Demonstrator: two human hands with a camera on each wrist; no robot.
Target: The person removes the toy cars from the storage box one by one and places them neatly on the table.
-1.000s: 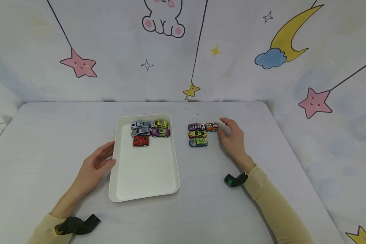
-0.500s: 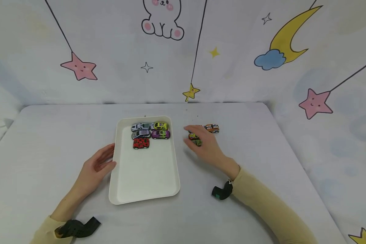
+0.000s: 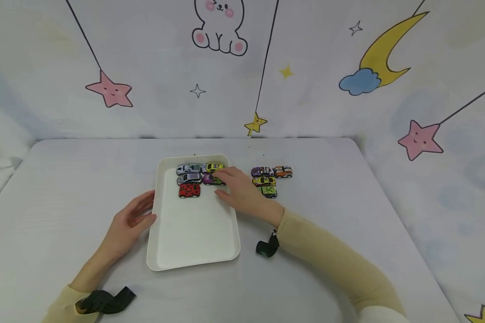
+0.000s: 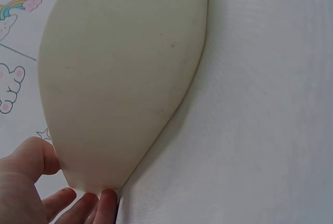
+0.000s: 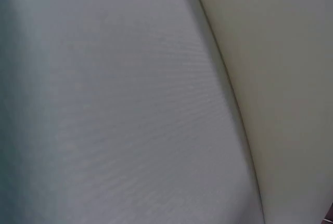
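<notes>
While the left hand rests at the left wall of one white tray, its fingers are relaxed and spread, thumb apart, tips touching the tray's side without clenching it. Five toy cars sit inside, grouped at the tray's far end: two on the left, a white-and-green car above a silver car, with a red car below them; then two on the right, a yellow car above a purple-and-green car. Next comes the right hand, crossing the tray's right wall. Its fingers are parted from the thumb and hold nothing; they partly cover the purple-and-green car, though whether they touch it I cannot tell. Four more cars lie on the tabletop just beyond this hand: a purple-and-white car, a yellow-and-red car and a green car in one column, the last partly hidden by the hand, and an orange car right of the topmost, making nine cars altogether.
</notes>
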